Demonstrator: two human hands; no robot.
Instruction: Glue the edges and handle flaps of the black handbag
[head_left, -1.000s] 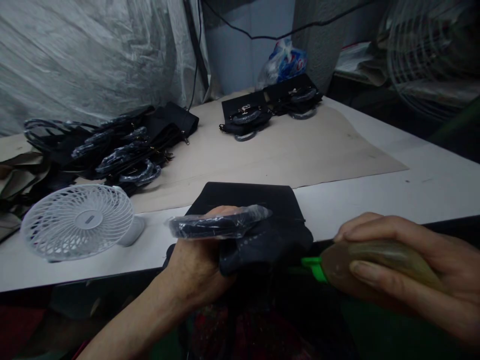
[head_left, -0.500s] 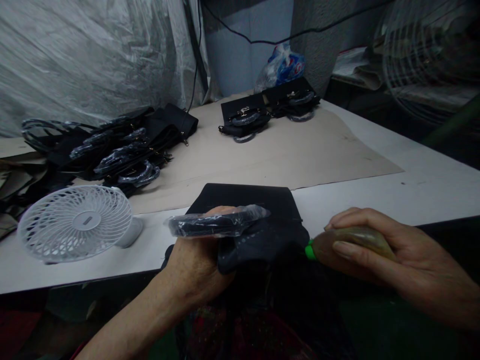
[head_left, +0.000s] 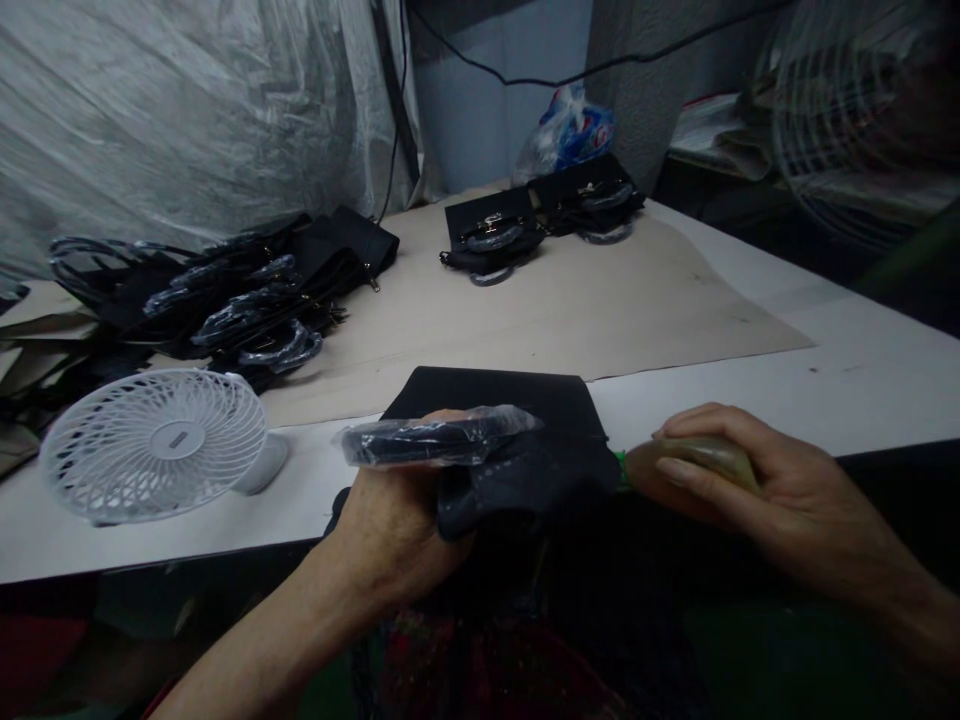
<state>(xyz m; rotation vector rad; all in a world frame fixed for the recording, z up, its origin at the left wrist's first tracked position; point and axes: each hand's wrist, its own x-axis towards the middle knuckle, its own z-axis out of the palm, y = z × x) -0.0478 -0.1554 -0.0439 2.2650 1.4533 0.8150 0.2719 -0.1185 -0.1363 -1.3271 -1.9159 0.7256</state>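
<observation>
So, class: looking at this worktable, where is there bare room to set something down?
Free: the beige paper sheet between the near black bag and the two far black bags; the white tabletop beyond the right hand. Crowded: the left side, with the pile of wrapped black handles and white fan.

One camera only, worn on the head, looks forward and down across the worktop (head_left: 750,330) from its near edge, close enough that the left hand (head_left: 390,520) and right hand (head_left: 780,490) fill the lower frame. It faces the far wall, with a white fan (head_left: 154,440) at near left and black bags (head_left: 491,235) far back by the plastic sheet (head_left: 187,110). There is no second view to share any part of the scene.
</observation>
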